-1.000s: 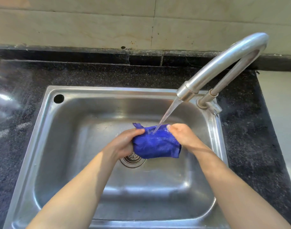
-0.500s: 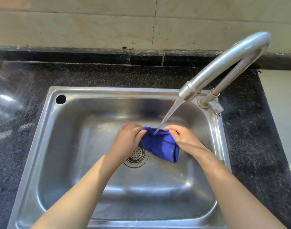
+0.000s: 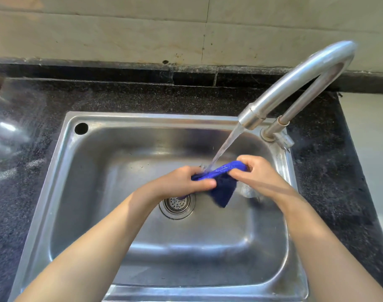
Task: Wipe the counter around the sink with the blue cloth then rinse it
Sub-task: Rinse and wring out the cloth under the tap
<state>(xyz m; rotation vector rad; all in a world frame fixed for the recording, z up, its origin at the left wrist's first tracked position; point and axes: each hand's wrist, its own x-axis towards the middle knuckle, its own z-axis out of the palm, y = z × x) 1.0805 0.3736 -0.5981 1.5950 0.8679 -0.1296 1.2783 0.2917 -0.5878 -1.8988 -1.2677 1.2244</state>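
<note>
A blue cloth (image 3: 221, 182) is held bunched between two bare hands above the basin of a stainless steel sink (image 3: 62, 171), directly under a running stream of water (image 3: 226, 147). The left hand (image 3: 184, 184) is closed around the cloth's left end, its thumb laid across the front of the fabric and its fingers curled over the top. The right hand (image 3: 255, 173) is closed on the cloth's right end, where a fold of blue is seen bulging out between thumb and forefinger. The two hands are set close together, with the cloth stretched in a short band between them and a loose corner hanging down below and between them.

The water is delivered from a curved metal faucet (image 3: 295, 83), mounted beyond and to the right of the right hand, and is seen landing on the cloth just beside the left hand's fingertips. A round perforated drain strainer (image 3: 177, 204) is seen in the sink floor just below the left hand's wrist. An overflow hole (image 3: 81, 128) is visible in the sink's far corner, well beyond and to the left of the left hand. The sink is surrounded by a dark speckled counter (image 3: 330, 182), backed by pale wall tiles (image 3: 120, 35) beyond both hands.
</note>
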